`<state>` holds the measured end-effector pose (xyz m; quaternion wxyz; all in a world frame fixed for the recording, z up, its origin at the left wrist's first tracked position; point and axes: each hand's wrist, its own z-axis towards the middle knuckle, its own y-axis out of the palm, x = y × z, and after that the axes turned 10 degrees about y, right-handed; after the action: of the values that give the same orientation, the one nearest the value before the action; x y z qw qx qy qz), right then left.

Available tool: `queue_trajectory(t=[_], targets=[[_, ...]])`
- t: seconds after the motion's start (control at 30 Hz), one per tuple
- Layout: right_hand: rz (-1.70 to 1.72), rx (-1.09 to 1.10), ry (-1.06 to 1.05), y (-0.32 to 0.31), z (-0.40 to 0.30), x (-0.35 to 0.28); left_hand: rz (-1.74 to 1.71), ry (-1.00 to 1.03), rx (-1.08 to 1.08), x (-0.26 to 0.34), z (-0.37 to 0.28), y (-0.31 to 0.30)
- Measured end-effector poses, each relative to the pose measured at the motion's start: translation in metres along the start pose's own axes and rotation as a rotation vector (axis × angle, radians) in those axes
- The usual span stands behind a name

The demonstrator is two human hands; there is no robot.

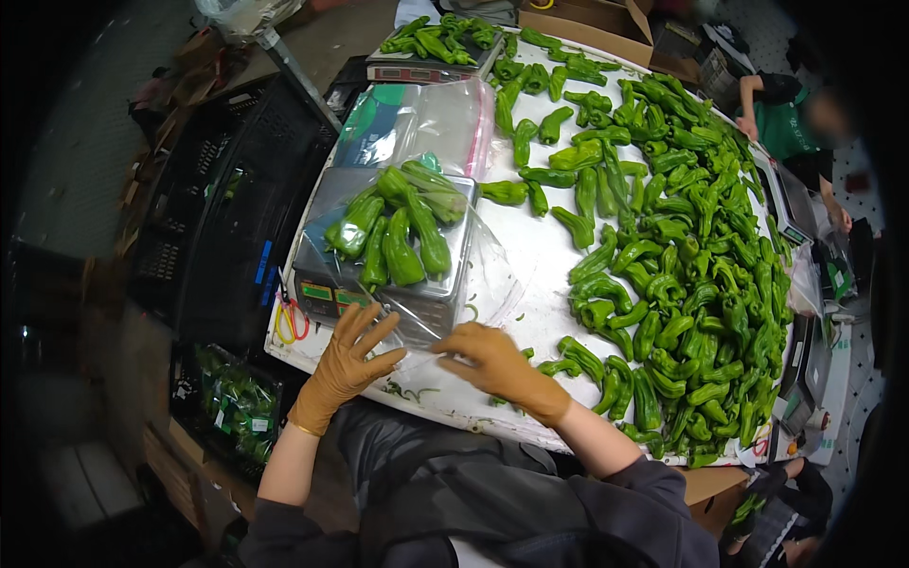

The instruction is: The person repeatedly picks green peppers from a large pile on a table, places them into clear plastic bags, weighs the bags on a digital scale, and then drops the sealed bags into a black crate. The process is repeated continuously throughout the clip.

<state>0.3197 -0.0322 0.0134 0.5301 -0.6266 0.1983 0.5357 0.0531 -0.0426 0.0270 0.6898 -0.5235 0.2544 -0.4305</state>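
A clear plastic bag holding several green peppers [403, 248] lies on a digital weighing scale [454, 195] with a metal plate. My left hand [349, 358], in a tan glove, is at the scale's front edge with its fingers spread, close to the bag's open end. My right hand [501, 366], gloved the same way, has bent fingers at the edge of the clear film; whether it pinches the film cannot be told. Behind the scale lies a stack of flat printed plastic bags [419, 128]. Scissors with red and yellow handles [290, 321] lie left of the scale.
A large heap of green peppers [696, 284] covers the table's right side. Loose peppers lie around a second scale [426, 71] at the back. Black plastic crates [234, 213] stand at left, one holding bagged peppers [238, 405]. A co-worker [788, 121] stands across the table; another is at lower right.
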Motion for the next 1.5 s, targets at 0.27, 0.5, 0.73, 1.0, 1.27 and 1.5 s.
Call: queue_trajectory(t=[0.27,0.5,0.73,1.0,1.27,1.5], targets=[[-0.098,-0.241,-0.164,0.042,0.033,0.003,-0.008,-0.008,0.113,0.002,0.011,0.000],[-0.650,-0.797,-0.317,-0.011,-0.081,0.027,-0.058,-0.099,0.241,-0.001,0.001,-0.010],[-0.705,-1.359,0.421,-0.113,-0.115,0.055,-0.111,-0.130,0.229,-0.004,-0.038,-0.018],[-0.705,-0.413,-0.552,-0.086,0.056,0.028,-0.225,-0.156,0.298,-0.009,-0.036,-0.016],[0.482,0.184,0.666,-0.041,0.086,0.078,-0.858,-1.247,0.802,-0.024,-0.043,0.041],[0.286,0.151,0.825,-0.016,0.100,0.089,-1.104,-1.413,0.734,-0.036,-0.041,0.075]])
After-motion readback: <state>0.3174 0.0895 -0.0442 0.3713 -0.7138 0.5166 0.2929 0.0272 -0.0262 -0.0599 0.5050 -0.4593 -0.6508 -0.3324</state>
